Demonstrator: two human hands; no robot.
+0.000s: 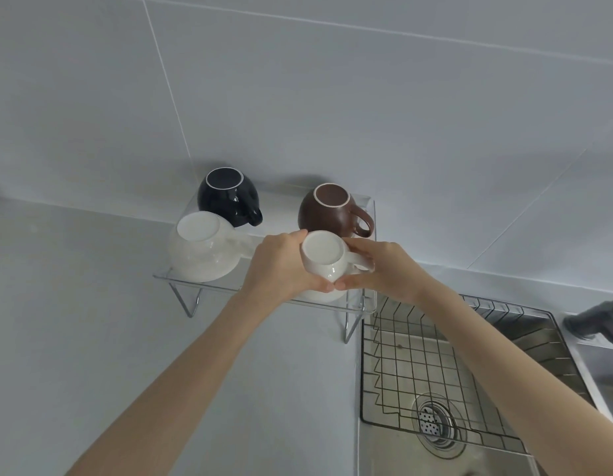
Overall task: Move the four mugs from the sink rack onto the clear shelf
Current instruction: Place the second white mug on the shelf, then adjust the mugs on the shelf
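A small white mug (324, 257) sits upside down at the front right of the clear shelf (202, 286). My left hand (281, 266) cups its left side and my right hand (380, 269) wraps its right side by the handle, thumbs touching in front. A larger white mug (202, 252) stands inverted at the shelf's front left. Behind it is a black mug (226, 197), and a brown mug (332, 211) stands at the back right, both upside down. The wire sink rack (435, 372) lies to the lower right with nothing in it.
The steel sink with its drain strainer (435, 422) lies under the rack. A dark faucet part (593, 321) juts in at the right edge. The shelf stands on wire legs on a pale counter (92, 321) against a tiled wall.
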